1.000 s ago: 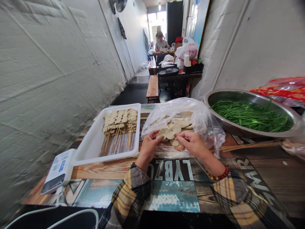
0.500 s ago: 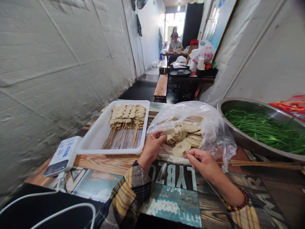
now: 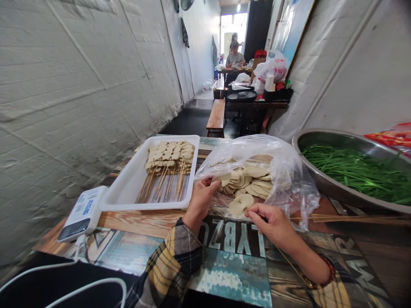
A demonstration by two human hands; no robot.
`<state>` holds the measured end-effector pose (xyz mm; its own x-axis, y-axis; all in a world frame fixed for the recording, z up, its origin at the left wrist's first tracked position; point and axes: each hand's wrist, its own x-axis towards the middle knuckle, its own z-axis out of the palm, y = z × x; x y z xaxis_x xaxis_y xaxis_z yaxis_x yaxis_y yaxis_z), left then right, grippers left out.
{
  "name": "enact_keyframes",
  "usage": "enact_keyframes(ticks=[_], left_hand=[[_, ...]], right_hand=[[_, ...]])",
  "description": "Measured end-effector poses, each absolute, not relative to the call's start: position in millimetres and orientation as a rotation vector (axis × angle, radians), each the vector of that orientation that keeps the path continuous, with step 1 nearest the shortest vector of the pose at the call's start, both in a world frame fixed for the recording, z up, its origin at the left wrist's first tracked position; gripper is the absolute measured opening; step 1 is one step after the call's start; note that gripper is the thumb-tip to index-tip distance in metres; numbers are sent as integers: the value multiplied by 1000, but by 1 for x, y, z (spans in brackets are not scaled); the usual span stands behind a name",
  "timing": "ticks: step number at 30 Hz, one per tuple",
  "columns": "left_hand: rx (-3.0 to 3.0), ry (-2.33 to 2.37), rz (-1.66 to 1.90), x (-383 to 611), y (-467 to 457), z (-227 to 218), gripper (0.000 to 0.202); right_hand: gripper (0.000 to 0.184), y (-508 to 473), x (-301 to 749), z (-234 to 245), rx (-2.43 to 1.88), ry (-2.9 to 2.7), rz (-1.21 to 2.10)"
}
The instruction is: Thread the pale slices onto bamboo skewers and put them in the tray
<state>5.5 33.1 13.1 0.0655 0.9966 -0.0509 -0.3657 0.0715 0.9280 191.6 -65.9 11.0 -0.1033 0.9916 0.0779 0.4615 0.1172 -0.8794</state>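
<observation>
- While your forearms reach toward the plastic bag (image 3: 284, 169), your left hand (image 3: 204, 194) beside it pinches a pale slice (image 3: 224, 179); your right hand (image 3: 269, 220), before it, pinches a skewer (image 3: 287, 260) bearing a second slice (image 3: 239, 205).
- Basin (image 3: 324, 182), right of the bag: green stalks (image 3: 356, 173).
- White tray (image 3: 123, 190), left of it: skewered slices (image 3: 170, 155).
- Bag: loose slices (image 3: 257, 184).

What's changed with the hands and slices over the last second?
The right hand, its grip on a skewer, has drawn the threaded slice toward the person. The left hand now sits apart from that slice, touching a second slice at the bag's opening. The camera view shifted too. The white tray, plastic bag and steel bowl stayed put.
</observation>
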Motion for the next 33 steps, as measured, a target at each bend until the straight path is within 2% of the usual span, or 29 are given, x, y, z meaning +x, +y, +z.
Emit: enact_keyframes(ticks=[33], left_hand=[[1039, 949, 1203, 5, 29, 12, 25]], right_hand=[[25, -62, 193, 11, -1428, -1711, 797]])
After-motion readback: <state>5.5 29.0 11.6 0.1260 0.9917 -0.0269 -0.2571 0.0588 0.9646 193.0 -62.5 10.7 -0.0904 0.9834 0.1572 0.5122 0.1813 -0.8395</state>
